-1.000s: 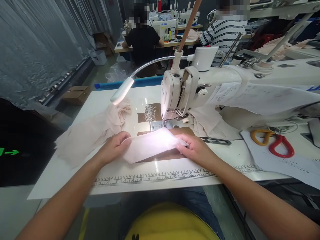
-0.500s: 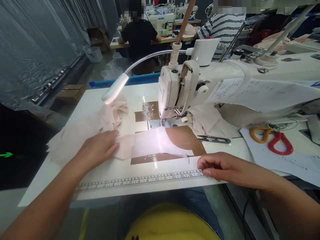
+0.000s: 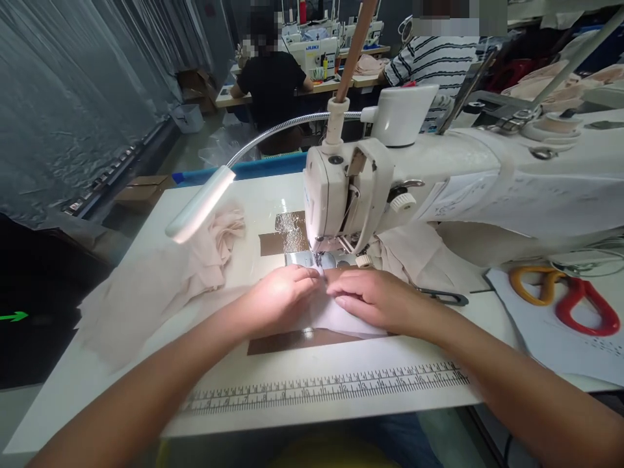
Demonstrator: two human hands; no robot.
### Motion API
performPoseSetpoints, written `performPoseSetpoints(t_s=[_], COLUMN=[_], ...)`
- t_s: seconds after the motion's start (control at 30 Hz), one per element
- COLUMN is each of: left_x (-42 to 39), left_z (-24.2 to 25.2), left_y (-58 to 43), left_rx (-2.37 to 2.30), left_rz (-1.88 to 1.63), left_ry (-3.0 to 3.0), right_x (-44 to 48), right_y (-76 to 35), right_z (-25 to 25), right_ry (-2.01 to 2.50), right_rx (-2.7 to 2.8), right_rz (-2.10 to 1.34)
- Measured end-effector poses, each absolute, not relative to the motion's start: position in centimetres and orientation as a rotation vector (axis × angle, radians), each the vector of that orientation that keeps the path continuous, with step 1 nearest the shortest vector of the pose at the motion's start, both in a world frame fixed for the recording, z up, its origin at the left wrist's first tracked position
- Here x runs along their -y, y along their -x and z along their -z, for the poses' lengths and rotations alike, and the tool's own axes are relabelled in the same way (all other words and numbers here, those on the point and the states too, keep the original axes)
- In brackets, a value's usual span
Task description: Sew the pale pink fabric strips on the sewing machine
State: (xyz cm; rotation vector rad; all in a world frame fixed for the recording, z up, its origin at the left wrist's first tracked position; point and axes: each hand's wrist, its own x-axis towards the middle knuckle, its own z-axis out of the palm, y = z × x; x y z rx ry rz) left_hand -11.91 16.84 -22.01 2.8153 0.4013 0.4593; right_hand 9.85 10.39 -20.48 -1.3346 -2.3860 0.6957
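A pale pink fabric piece (image 3: 345, 320) lies under the needle area of the white sewing machine (image 3: 329, 195). My left hand (image 3: 283, 296) rests on its left part, fingers pressed together at the fabric's edge just in front of the presser foot (image 3: 318, 259). From the other side my right hand (image 3: 368, 296) has its fingers curled and closed on the same fabric, close to the left fingertips. Both hands cover much of the piece, and the fingertips' exact grip is partly hidden. Brown tape (image 3: 277, 343) shows on the table beneath the fabric.
Crumpled pale fabric (image 3: 214, 250) lies on the left, under a lit lamp (image 3: 201, 205). Thread snips (image 3: 446, 298) and red-handled scissors (image 3: 587, 309) lie on the right. A printed ruler (image 3: 336, 389) runs along the front edge. Two people sit beyond.
Both hands have moved inward and forward to the needle area; my left hand left the fabric's left end, my right hand the table's front edge. The view has shifted slightly.
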Motion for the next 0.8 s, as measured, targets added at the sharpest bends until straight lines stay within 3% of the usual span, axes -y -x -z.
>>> performPoseSetpoints(t_s=[0.37, 0.8], left_x=[-17.9, -18.2], left_z=[24.2, 24.6], left_y=[11.7, 11.8], left_rx=[-0.529, -0.472], left_rz=[-0.388, -0.366], left_ry=[-2.860, -2.875], right_x=[-10.4, -10.3], right_y=[-9.4, -9.4], right_z=[25.8, 25.6], right_ry=[1.323, 1.329], right_rx=[2.366, 2.329], right_rz=[-0.122, -0.165])
